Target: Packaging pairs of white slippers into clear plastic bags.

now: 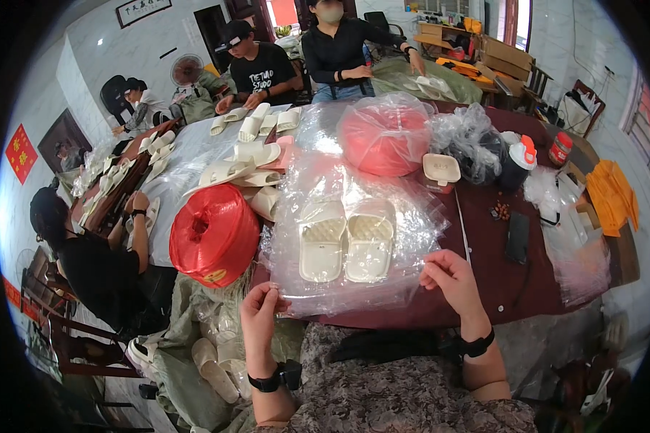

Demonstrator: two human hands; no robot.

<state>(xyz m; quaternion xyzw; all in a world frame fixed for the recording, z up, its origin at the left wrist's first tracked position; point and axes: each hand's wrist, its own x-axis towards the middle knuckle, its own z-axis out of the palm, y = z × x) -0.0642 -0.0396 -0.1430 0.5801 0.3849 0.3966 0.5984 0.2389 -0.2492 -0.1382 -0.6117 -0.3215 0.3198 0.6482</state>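
A pair of cream slide slippers (pixel 321 249) lies side by side on the table in front of me, in or under a clear plastic bag (pixel 289 216); which of the two I cannot tell. Thumb and fingers of my left hand (pixel 261 307) pinch the bag's near left corner. At the near right edge of the same bag, my right hand (pixel 451 281) is closed with its fingertips on the film. Left of the bag stands a big roll of red plastic twine (pixel 213 234). More cream slippers (pixel 249 155) are heaped behind that roll.
A second red roll wrapped in clear plastic (pixel 379 137) stands at the back. To its right are a small tub (pixel 441 170), a dark bottle with an orange lid (pixel 518 162) and a phone (pixel 516 237). Other people sit around the table. A green sack with slippers (pixel 213 372) lies at lower left.
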